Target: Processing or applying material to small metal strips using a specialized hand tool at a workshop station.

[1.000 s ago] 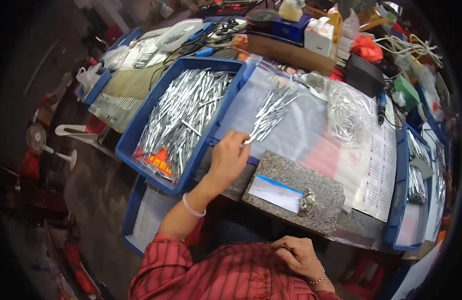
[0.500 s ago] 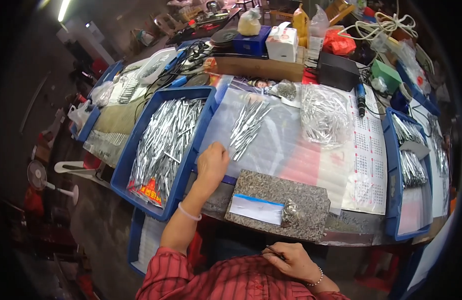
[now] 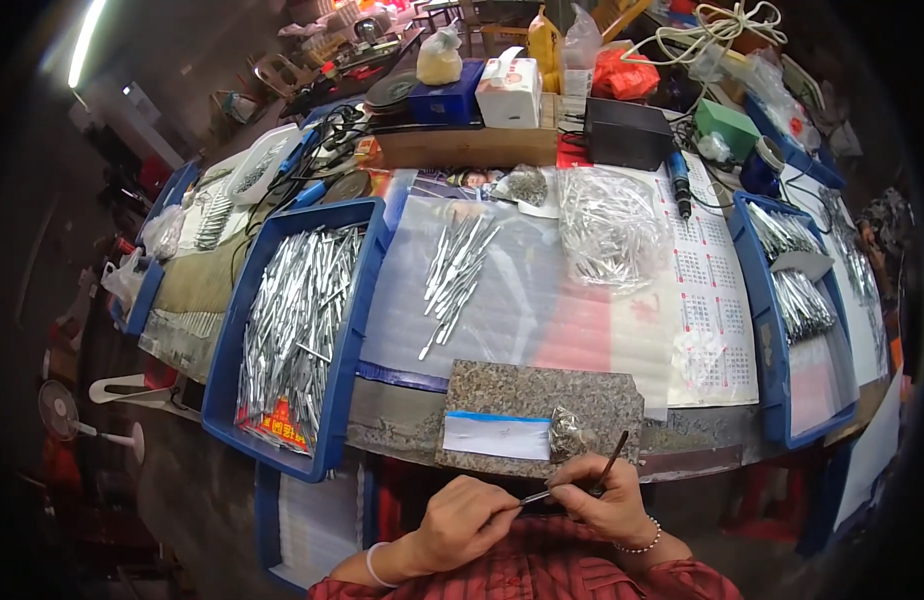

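Close to my body, at the table's front edge, my left hand (image 3: 468,522) pinches one end of a short silver metal rod (image 3: 534,497). My right hand (image 3: 604,502) meets the rod's other end with thumb and finger. It also holds a thin dark stick-like tool (image 3: 613,456), slanting up between the fingers. Just beyond the hands lies a speckled stone slab (image 3: 527,382). On it are a white paper strip with a blue edge (image 3: 496,438) and a small clear bag (image 3: 572,430), its contents too small to name. A loose pile of similar rods (image 3: 460,270) lies farther back on plastic sheeting.
At left stands a blue tray (image 3: 348,385) full of silver rods. Another blue tray (image 3: 776,385) at right holds bundled rods. A clear bag of rods (image 3: 615,232) lies behind the slab. Farther back are a black box (image 3: 627,135), a blue pen-shaped tool (image 3: 680,180) and a wooden block (image 3: 462,148).
My left hand has come back from beside the rod pile to my right hand, now with a rod in its fingers. My right hand has lifted slightly, its dark tool tilting upward. The view has shifted.
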Action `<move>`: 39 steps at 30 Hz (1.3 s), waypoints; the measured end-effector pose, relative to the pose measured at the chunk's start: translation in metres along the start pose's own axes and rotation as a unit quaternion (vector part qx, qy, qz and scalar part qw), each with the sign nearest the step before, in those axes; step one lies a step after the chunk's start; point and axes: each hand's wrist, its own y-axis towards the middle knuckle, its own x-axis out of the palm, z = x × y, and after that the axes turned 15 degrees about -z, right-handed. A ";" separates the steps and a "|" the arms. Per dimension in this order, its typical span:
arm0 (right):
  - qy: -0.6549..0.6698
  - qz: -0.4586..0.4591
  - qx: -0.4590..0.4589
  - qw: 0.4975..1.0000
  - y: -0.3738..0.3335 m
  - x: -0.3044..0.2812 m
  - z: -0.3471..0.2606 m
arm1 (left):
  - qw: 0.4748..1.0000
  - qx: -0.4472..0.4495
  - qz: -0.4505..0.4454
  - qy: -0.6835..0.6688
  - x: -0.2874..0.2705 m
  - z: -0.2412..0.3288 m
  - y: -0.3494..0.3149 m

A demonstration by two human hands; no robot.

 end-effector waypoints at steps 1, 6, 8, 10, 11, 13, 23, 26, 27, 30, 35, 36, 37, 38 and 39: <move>-0.002 0.008 0.003 1.000 0.000 0.001 -0.002 | 0.999 -0.013 0.005 -0.038 -0.003 -0.001 -0.001; -0.001 -0.013 0.023 1.000 -0.007 0.007 0.001 | 0.957 -0.127 0.007 -0.260 -0.017 0.001 -0.009; -0.071 -0.036 -0.028 0.996 -0.004 0.012 0.000 | 0.852 -0.186 0.058 -0.486 -0.009 -0.001 -0.014; -0.090 -0.045 -0.032 0.994 -0.002 0.017 0.002 | 0.832 -0.185 0.049 -0.521 -0.010 -0.004 -0.019; -0.108 -0.053 -0.037 0.992 -0.001 0.018 0.003 | 0.831 -0.182 0.058 -0.523 -0.010 -0.004 -0.021; -0.113 -0.056 -0.029 0.992 -0.002 0.019 0.004 | 0.828 -0.176 0.066 -0.528 -0.012 -0.002 -0.020; -0.199 0.082 0.016 0.977 -0.001 -0.036 -0.036 | 0.919 -0.130 0.059 -0.368 -0.026 -0.003 -0.021; -0.251 0.207 0.001 0.945 0.029 -0.081 -0.051 | 0.918 -0.115 0.064 -0.374 -0.024 -0.006 -0.023; -0.272 0.217 -0.001 0.938 0.043 -0.096 -0.052 | 0.919 -0.118 0.069 -0.369 -0.023 -0.006 -0.025; -0.388 0.206 -0.033 0.898 0.077 -0.136 -0.047 | 0.928 -0.120 0.071 -0.345 -0.023 -0.003 -0.028; -0.526 0.177 -0.050 0.831 0.132 -0.168 -0.026 | 0.931 -0.156 0.099 -0.316 -0.023 0.011 -0.037; -0.575 0.170 -0.033 0.800 0.142 -0.170 -0.021 | 0.939 -0.144 0.099 -0.297 -0.024 0.009 -0.039; -0.622 0.163 -0.016 0.765 0.150 -0.172 -0.018 | 0.940 -0.143 0.101 -0.294 -0.025 0.009 -0.041; -0.646 0.157 0.019 0.746 0.157 -0.173 -0.015 | 0.940 -0.142 0.097 -0.295 -0.026 0.011 -0.043; -0.645 0.156 0.016 0.748 0.162 -0.172 -0.012 | 0.940 -0.143 0.093 -0.296 -0.028 0.012 -0.043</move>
